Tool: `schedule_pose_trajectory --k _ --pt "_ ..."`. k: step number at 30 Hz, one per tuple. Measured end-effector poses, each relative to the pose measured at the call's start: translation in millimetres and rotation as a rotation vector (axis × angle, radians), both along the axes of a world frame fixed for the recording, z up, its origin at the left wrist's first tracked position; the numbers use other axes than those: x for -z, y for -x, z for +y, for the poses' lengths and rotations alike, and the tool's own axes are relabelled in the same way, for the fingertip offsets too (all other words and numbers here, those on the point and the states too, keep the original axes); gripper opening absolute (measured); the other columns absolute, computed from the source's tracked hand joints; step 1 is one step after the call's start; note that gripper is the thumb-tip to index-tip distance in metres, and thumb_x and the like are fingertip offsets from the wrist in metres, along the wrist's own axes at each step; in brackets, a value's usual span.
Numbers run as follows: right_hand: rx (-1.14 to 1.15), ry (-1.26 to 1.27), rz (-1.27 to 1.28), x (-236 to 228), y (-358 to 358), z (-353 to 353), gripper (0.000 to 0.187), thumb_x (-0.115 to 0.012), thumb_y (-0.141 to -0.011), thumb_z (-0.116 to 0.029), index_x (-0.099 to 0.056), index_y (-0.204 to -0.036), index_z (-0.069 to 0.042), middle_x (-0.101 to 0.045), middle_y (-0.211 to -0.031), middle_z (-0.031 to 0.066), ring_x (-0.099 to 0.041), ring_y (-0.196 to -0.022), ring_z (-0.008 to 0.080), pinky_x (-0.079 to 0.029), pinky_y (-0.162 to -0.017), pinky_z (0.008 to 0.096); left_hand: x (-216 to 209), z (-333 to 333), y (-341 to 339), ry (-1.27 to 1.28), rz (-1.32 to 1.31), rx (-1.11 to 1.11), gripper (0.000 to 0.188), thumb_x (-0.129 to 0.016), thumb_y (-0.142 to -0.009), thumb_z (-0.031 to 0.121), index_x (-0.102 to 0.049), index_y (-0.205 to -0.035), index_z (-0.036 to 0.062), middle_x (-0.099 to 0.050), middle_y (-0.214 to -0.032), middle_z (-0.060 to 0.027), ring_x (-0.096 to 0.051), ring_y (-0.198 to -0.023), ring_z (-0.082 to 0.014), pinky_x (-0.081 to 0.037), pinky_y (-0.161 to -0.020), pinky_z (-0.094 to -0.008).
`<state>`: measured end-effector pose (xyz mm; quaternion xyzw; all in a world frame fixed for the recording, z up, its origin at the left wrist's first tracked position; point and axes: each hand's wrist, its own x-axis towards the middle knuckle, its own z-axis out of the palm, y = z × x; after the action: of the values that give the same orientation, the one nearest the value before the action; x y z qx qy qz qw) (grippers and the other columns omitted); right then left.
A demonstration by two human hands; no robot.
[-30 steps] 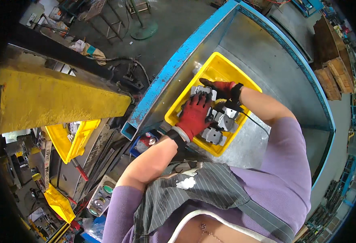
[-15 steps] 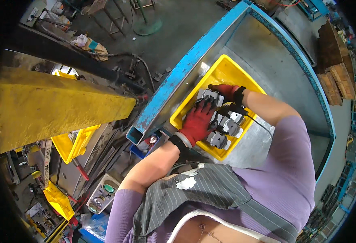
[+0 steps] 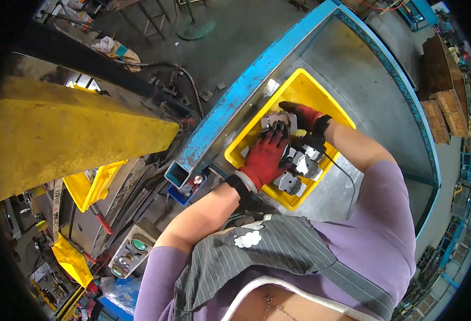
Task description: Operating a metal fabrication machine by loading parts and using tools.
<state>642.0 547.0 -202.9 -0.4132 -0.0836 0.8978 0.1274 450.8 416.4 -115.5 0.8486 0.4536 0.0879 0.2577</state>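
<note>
A yellow plastic bin (image 3: 332, 109) holds several grey metal plate-like parts (image 3: 290, 184), some bunched together. My left hand (image 3: 267, 158), in a red glove with dark fingertips, lies palm down over the parts. Its fingers stretch to the near edge of a flat metal part (image 3: 278, 121), and its thumb is spread to the right. My right hand (image 3: 302, 115), gloved alike, reaches in from the right. Its fingers extend along that part's far right side; its thumb is hidden. A black device with a cable (image 3: 309, 142) sits by my right wrist.
The bin stands in a metal-floored trough with a blue frame (image 3: 257, 75). To the left are a large yellow beam (image 3: 85, 139), a small blue box (image 3: 184, 195), a control box with a green button (image 3: 138, 244) and more yellow bins (image 3: 93, 184). Wooden crates (image 3: 444, 115) stand far right.
My right hand has shifted slightly farther away, its fingers now beyond the metal part's far edge. The top metal part looks tilted differently. My left hand stays nearly in place over the parts.
</note>
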Motion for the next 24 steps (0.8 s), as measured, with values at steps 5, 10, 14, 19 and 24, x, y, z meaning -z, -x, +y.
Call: schedule_pose_trajectory --k 5,10,14,19,24 --pt "-0.117 -0.13 0.005 20.6 -0.4 12.3 0.035 -0.037 -0.092 -0.028 -0.048 -0.118 -0.007 -0.056 -0.114 0.0107 -0.056 -0.1 0.0231 -0.042 -0.09 0.0369 2.5 6.8 -3.3 -0.046 0.031 -0.034 0.069 -0.057 -0.073 0.047 -0.038 -0.126 0.0061 -0.036 -0.13 -0.0181 -0.034 -0.12 -0.0355 -0.027 -0.099 -0.0459" --pt "-0.127 -0.243 0.013 2.3 0.6 6.8 0.035 -0.039 -0.091 -0.027 -0.047 -0.119 -0.007 -0.056 -0.114 0.0091 -0.054 -0.101 0.0186 -0.043 -0.087 0.0327 4.1 5.3 0.0 -0.012 -0.016 -0.041 0.068 -0.058 -0.072 0.047 -0.041 -0.124 0.0072 -0.036 -0.131 -0.0161 -0.034 -0.121 -0.0351 -0.027 -0.098 -0.0464" --pt "-0.162 -0.305 0.084 -30.6 9.3 2.3 0.036 -0.037 -0.091 -0.023 -0.042 -0.123 -0.006 -0.051 -0.121 0.0106 -0.049 -0.111 0.0206 -0.037 -0.097 0.034 1.0 7.8 1.3 -0.005 -0.037 -0.044 0.066 -0.059 -0.071 0.046 -0.042 -0.123 0.0081 -0.035 -0.132 -0.0151 -0.033 -0.121 -0.0343 -0.028 -0.097 -0.0471" --pt "-0.13 -0.604 -0.028 -18.1 -31.7 0.8 0.04 -0.033 -0.092 -0.026 -0.039 -0.126 -0.005 -0.046 -0.126 0.0114 -0.046 -0.114 0.0223 -0.034 -0.098 0.034 -28.4 15.5 -13.9 -0.068 -0.082 0.016 0.061 -0.061 -0.07 0.044 -0.046 -0.119 0.0107 -0.039 -0.128 -0.0124 -0.035 -0.119 -0.0329 -0.03 -0.096 -0.047" --pt "0.189 -0.391 0.258 -116.3 -32.1 -40.2 0.041 -0.033 -0.093 -0.027 -0.039 -0.125 -0.002 -0.047 -0.124 0.0128 -0.048 -0.111 0.0224 -0.037 -0.095 0.0335 -65.1 11.3 -17.0 -0.406 -0.175 0.102 0.045 -0.061 -0.069 0.036 -0.053 -0.11 0.017 -0.046 -0.118 -0.0046 -0.041 -0.11 -0.0257 -0.032 -0.09 -0.0482"
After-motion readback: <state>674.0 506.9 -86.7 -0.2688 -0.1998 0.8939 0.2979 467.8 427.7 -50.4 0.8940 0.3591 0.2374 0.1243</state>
